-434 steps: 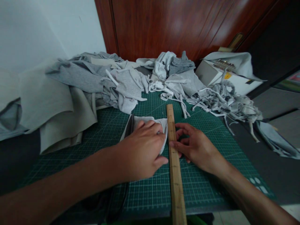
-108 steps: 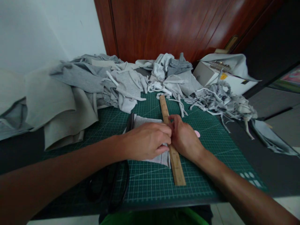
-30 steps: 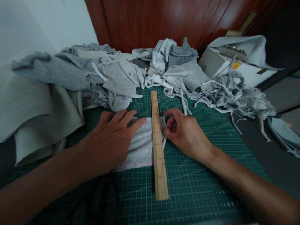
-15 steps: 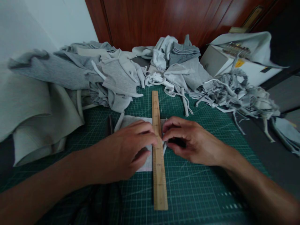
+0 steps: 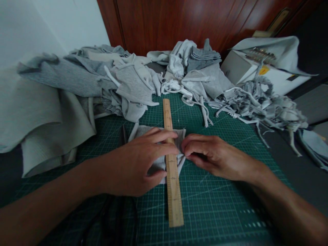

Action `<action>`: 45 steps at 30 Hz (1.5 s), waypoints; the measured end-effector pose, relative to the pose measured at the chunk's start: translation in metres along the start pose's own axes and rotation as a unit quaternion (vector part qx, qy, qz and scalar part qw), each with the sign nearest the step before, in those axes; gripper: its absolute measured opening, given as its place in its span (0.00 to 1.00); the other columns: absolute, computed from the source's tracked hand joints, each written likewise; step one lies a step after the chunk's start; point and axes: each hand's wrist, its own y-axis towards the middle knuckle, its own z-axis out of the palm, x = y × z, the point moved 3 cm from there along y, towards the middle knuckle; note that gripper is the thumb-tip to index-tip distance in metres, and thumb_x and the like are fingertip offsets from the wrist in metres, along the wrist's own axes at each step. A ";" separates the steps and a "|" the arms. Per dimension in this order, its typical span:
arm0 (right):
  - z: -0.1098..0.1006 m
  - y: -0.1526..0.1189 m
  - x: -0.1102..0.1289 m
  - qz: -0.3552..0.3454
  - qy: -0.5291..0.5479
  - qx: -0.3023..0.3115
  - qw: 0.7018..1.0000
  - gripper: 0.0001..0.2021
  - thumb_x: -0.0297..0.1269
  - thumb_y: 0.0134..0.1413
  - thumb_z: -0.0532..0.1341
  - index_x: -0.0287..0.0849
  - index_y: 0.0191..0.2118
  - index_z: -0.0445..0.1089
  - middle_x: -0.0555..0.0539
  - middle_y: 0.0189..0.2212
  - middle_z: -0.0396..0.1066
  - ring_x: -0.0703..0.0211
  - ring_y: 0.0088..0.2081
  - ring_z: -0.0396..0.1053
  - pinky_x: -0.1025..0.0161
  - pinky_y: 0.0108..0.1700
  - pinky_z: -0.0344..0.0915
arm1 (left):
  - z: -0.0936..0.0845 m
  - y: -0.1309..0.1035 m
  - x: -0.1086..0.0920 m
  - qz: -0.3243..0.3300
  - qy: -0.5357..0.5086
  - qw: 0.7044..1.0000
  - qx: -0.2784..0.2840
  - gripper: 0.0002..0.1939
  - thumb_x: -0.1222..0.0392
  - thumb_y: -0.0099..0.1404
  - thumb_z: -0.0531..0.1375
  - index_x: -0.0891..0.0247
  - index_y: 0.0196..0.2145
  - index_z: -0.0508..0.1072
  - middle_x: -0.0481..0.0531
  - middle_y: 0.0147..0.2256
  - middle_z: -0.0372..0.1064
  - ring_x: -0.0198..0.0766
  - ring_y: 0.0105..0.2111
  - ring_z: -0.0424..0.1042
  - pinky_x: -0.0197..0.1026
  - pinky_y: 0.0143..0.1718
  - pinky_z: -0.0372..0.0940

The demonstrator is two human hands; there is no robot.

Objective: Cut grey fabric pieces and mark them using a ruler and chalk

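Note:
A wooden ruler (image 5: 174, 184) lies lengthwise over a small light-grey cloth piece (image 5: 143, 130) on the green cutting mat (image 5: 210, 201). My left hand (image 5: 138, 160) rests across the ruler, fingers stretched over it and thumb spread at its left edge, pressing it onto the cloth. To the right of the ruler, my right hand (image 5: 205, 152) pinches the cloth's right edge between thumb and fingers, drawing it into a fold. Dark scissors (image 5: 124, 133) lie partly under my left hand and forearm, their black handles in shadow near me.
Heaped grey fabric (image 5: 133, 82) lines the back of the mat. Tangled fabric strips (image 5: 261, 99) lie at the right, before a white box (image 5: 238, 66). A large folded greenish-grey cloth (image 5: 41, 112) hangs at the left. Behind stands a reddish wooden door (image 5: 166, 24).
My right hand has moved slightly right, pulling the cloth's edge out from beside the ruler. My left fingers reach further across the ruler, whose far end has shifted slightly left.

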 end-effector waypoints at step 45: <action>0.027 0.001 0.031 0.156 -0.081 -0.059 0.983 0.22 0.39 0.58 0.75 0.38 0.53 0.72 0.37 0.53 0.73 0.43 0.55 0.70 0.44 0.58 0.70 | 0.001 0.003 0.017 0.011 -0.017 0.999 0.032 0.33 0.39 0.55 0.76 0.59 0.52 0.78 0.62 0.65 0.65 0.60 0.69 0.58 0.58 0.69 0.54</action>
